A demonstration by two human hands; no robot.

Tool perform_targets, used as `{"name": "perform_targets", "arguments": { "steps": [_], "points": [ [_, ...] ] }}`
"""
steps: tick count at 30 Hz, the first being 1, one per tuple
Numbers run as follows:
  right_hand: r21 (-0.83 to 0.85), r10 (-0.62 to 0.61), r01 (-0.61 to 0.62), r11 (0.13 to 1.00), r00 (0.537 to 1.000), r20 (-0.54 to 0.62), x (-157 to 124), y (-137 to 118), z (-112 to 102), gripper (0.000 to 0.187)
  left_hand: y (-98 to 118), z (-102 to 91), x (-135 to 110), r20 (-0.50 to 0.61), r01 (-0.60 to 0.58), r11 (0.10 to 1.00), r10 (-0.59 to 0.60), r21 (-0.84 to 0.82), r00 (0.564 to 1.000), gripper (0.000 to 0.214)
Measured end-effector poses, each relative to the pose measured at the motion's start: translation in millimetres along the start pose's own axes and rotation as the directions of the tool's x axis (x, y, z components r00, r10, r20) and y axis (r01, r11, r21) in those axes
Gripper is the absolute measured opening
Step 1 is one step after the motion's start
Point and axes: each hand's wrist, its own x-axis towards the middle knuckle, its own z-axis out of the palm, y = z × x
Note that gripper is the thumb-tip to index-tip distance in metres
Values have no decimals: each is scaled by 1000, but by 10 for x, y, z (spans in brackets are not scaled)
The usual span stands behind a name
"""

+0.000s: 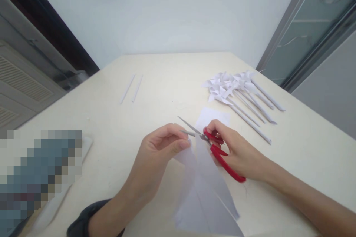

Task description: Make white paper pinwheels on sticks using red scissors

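My left hand (164, 150) pinches a corner of a thin white paper sheet (204, 196) between thumb and fingers. The sheet hangs down toward me and has slits cut into it. In my right hand (236, 148) is a pair of scissors (226, 164) with red handles, my fingers through the loops. Their blades are spread and point left, close to my left fingertips and the upper edge of the sheet. A square white paper (208, 114) lies flat on the table, partly hidden behind the scissors and my right hand.
A pile of white paper pinwheels (225, 85) on rolled paper sticks lies at the back right. Two thin paper sticks (137, 88) rest at the back left. A pixelated flat object (36, 181) is at the left edge of the table (161, 66). A wall stands behind.
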Motion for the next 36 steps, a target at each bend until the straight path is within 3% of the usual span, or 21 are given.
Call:
{"name": "perform_targets", "arguments": {
  "steps": [9, 14, 26, 33, 36],
  "points": [
    [-58, -41, 36, 998, 996, -77, 11, 1, 173, 28, 9, 48, 2, -14, -3, 999, 2, -53, 1000, 11],
    [-44, -44, 40, 998, 995, -88, 13, -26, 190, 34, 41, 60, -5, -9, 20, 1000, -21, -23, 1000, 12],
    [-94, -35, 28, 995, 996, -81, -18, -49, 145, 27, 31, 38, -3, 16, 9, 999, -9, 41, 1000, 9],
    [-50, -12, 9, 999, 998, -59, -11, -35, 143, 34, 35, 34, -21, 19, -6, 997, 5, 74, 1000, 6],
    [84, 16, -14, 996, 1000, -23, -9, -14, 126, 34, 28, 40, -20, 4, -4, 997, 4, 78, 1000, 6]
  ]
}}
